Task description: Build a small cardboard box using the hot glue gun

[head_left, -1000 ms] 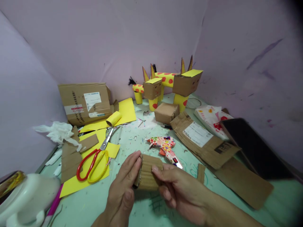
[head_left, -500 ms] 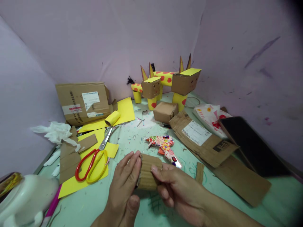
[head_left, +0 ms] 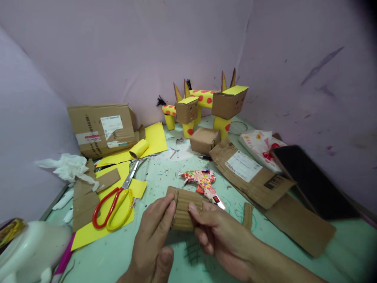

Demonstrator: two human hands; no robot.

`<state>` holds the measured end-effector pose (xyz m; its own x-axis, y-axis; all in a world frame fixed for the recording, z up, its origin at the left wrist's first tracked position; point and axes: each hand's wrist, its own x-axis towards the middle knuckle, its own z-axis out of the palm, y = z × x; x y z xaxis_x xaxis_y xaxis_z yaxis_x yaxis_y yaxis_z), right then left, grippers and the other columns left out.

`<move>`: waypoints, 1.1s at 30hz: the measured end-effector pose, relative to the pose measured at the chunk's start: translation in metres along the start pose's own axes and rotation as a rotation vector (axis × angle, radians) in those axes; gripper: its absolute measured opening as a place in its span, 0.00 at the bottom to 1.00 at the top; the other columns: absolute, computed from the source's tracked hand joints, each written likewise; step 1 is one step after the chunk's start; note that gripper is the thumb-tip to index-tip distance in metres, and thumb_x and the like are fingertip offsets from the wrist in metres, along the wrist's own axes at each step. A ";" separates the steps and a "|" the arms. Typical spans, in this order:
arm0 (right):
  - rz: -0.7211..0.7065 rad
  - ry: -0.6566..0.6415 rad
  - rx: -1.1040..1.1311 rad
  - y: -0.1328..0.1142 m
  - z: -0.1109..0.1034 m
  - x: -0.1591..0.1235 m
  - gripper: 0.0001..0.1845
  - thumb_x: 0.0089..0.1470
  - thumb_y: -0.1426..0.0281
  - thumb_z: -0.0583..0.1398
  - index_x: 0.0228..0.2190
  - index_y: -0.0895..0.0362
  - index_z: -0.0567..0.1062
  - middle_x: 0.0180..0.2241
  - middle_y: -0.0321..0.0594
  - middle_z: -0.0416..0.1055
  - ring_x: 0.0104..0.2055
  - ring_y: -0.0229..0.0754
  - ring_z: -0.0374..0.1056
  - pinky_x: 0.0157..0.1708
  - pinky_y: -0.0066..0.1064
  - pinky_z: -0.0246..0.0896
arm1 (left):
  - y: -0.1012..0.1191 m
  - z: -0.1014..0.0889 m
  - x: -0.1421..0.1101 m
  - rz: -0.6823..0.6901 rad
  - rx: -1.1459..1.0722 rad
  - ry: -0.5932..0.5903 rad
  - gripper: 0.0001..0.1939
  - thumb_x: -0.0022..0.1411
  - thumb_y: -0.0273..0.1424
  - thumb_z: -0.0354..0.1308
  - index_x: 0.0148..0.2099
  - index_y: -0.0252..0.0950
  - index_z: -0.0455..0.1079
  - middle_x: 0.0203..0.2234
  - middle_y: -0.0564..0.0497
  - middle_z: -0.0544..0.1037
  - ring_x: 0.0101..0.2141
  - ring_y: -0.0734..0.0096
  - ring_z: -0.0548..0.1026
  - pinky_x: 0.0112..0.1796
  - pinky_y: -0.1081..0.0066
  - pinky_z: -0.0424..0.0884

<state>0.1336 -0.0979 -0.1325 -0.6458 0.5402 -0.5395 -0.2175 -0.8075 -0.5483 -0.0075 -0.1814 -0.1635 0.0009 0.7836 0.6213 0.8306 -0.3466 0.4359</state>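
A small corrugated cardboard box point(head_left: 185, 210) is between my hands, low above the table, with its ribbed side toward me. My right hand point(head_left: 218, 228) grips its right side, thumb on the ribbed face and the other fingers bent beneath. My left hand point(head_left: 156, 232) lies along the box's left side, fingers stretched out and pressed to the edge, the thumb apart and off the cardboard. Just beyond the box lies a floral-patterned glue gun point(head_left: 203, 182), its nozzle to the left. Red-and-yellow-handled scissors point(head_left: 118, 204) rest on yellow paper point(head_left: 103, 232) to the left.
Two spotted yellow animal figures with cardboard heads point(head_left: 188, 110) stand at the back, near a closed cardboard box point(head_left: 204, 140). Flattened cardboard point(head_left: 250, 169) and a dark tablet-like slab point(head_left: 312, 181) lie right. A larger carton point(head_left: 103, 129), crumpled tissue point(head_left: 69, 167) and a white container point(head_left: 35, 247) are left.
My left fingers have slid down and toward me along the box's side, so its upper left edge now shows. My right hand keeps its grip.
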 end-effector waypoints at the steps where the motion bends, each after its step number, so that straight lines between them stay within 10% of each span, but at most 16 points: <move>1: 0.007 0.009 0.003 0.000 0.000 0.000 0.15 0.45 0.65 0.67 0.29 0.59 0.68 0.13 0.23 0.62 0.10 0.23 0.50 0.06 0.13 0.44 | 0.001 -0.001 0.001 0.006 0.003 0.009 0.26 0.70 0.41 0.35 0.66 0.43 0.56 0.61 0.47 0.64 0.58 0.59 0.64 0.58 0.63 0.55; 25: 0.021 0.030 0.080 0.000 0.005 -0.003 0.16 0.42 0.67 0.70 0.29 0.59 0.69 0.14 0.24 0.62 0.10 0.23 0.51 0.07 0.14 0.42 | -0.001 -0.007 0.000 0.019 0.030 -0.015 0.27 0.69 0.43 0.37 0.67 0.45 0.54 0.60 0.44 0.67 0.57 0.51 0.65 0.55 0.53 0.61; 33: 0.077 0.071 0.090 -0.001 0.007 -0.006 0.05 0.61 0.74 0.55 0.32 0.60 0.69 0.13 0.24 0.61 0.09 0.24 0.49 0.06 0.13 0.41 | -0.002 -0.007 0.002 0.106 0.085 0.000 0.27 0.70 0.42 0.37 0.67 0.41 0.54 0.58 0.41 0.68 0.55 0.51 0.65 0.54 0.53 0.60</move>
<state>0.1328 -0.1023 -0.1244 -0.6104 0.4891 -0.6231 -0.2361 -0.8632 -0.4462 -0.0135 -0.1825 -0.1581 0.0911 0.7449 0.6609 0.8699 -0.3826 0.3113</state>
